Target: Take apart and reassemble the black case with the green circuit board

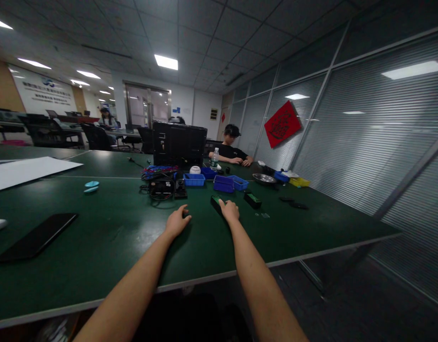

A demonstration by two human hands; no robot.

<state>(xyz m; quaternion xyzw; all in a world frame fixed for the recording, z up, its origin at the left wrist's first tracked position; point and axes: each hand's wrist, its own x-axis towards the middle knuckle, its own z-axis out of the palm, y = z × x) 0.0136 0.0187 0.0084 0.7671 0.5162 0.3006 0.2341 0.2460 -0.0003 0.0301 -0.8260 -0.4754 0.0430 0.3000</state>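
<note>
My left hand [177, 222] rests low over the green table with its fingers apart and nothing in it. To its right, my right hand [230, 211] is closed on a long black box [215, 202] with a green top, its thumb on the near part. My hand hides part of this box, which lies on the table. A second black box [252, 199] with a green top stands just to the right. Beside it are small clear pieces [265, 215] on the tabletop.
Beyond my hands are blue bins [194, 180], a baseball [195, 170], a plastic bottle [214, 159], a black power adapter [162, 187] with cables, and a monitor [179, 142]. A metal dish [264, 178] stands right. A black panel [37, 236] lies left. A person [231, 149] sits across.
</note>
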